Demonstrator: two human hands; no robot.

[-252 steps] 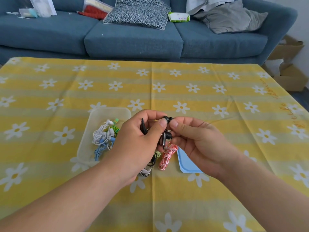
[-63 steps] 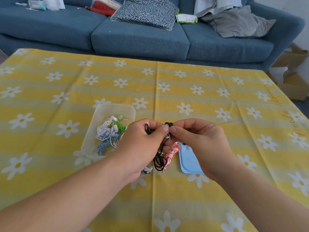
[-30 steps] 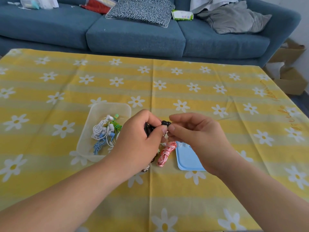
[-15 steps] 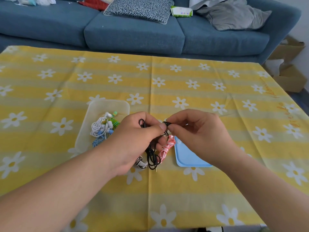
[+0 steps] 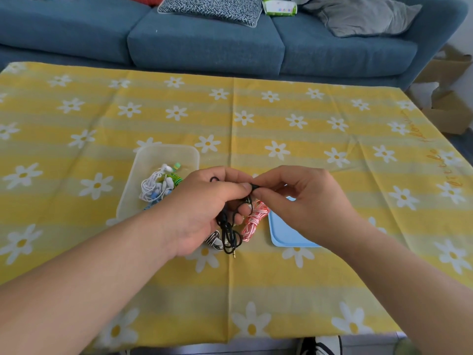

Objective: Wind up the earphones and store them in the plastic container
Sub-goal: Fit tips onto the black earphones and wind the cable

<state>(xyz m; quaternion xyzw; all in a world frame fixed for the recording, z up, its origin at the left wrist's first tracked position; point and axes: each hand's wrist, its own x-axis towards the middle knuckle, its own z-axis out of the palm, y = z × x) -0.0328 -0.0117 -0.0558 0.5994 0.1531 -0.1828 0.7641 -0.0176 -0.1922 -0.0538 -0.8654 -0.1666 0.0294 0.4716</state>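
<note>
Now the left grip (image 5: 202, 208) holds the black earphones (image 5: 227, 231) in loose loops and the right grip (image 5: 307, 201) pinches one end, probably to wind them; the plastic container (image 5: 166, 155) lies just left of both grips.

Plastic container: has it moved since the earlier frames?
No. The plastic container sits in the same spot on the tablecloth, its far edge between the same two daisies as before. Only the camera shifted.
</note>
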